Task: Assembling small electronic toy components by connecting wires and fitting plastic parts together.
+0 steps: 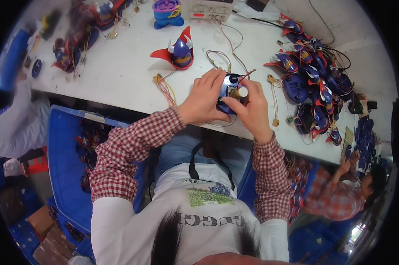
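Observation:
Both hands hold a dark blue plastic toy part (231,80) with its inside facing up, at the table's near edge. My left hand (204,98) is closed around its left side. On the opposite side, my right hand (255,106) grips it, thumb and fingers by a small white-capped cylinder (242,91). A red wire sticks out past the right fingers, and other thin wires lead from the part's far end. Beyond my left hand sits a purple toy head (181,55) with white horns and red wing-like pieces, its wires (165,89) trailing toward me.
Many wired purple and red toy pieces (312,79) are heaped at the right; more (69,55) lie far left. A blue-purple round toy (167,13) and a beige instrument box (210,9) stand behind. A blue bin (60,145) is left; people sit on both sides.

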`<state>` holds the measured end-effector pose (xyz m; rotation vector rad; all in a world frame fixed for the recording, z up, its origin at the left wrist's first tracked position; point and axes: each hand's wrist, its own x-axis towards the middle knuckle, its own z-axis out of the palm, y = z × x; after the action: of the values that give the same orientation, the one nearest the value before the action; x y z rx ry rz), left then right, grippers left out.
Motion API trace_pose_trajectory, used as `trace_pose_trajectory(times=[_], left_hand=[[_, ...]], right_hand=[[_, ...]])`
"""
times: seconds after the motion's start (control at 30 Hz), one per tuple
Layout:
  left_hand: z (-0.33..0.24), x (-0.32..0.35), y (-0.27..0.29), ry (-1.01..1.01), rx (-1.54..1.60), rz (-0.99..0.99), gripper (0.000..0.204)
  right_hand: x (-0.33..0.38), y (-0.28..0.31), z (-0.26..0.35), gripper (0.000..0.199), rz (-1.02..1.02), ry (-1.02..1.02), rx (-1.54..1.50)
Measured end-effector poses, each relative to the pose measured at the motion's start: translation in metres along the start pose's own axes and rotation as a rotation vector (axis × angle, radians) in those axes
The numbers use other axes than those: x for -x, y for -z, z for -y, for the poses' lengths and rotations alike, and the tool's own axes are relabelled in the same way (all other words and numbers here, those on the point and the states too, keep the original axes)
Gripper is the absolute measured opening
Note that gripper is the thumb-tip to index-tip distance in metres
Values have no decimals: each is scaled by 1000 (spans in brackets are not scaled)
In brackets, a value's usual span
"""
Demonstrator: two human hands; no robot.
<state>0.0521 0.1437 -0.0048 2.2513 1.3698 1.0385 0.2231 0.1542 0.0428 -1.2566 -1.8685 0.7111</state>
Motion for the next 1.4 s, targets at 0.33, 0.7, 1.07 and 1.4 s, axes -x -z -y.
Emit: trace_pose_trajectory(times=[0.33, 0.7, 1.07, 1.4], left_hand=[[5, -9, -22, 53, -29, 11, 97], [6, -11, -23, 58, 3, 2, 92], [6, -12, -20, 72, 54, 11, 94], [13, -12, -15, 10, 63, 39, 99]], right_hand=[[19, -3, -18, 26, 133, 207, 216], [18, -9, -21, 26, 1, 266, 180], [-18, 7, -9, 15, 298, 39, 111], [-16, -4, -29, 21, 198, 194, 169]])
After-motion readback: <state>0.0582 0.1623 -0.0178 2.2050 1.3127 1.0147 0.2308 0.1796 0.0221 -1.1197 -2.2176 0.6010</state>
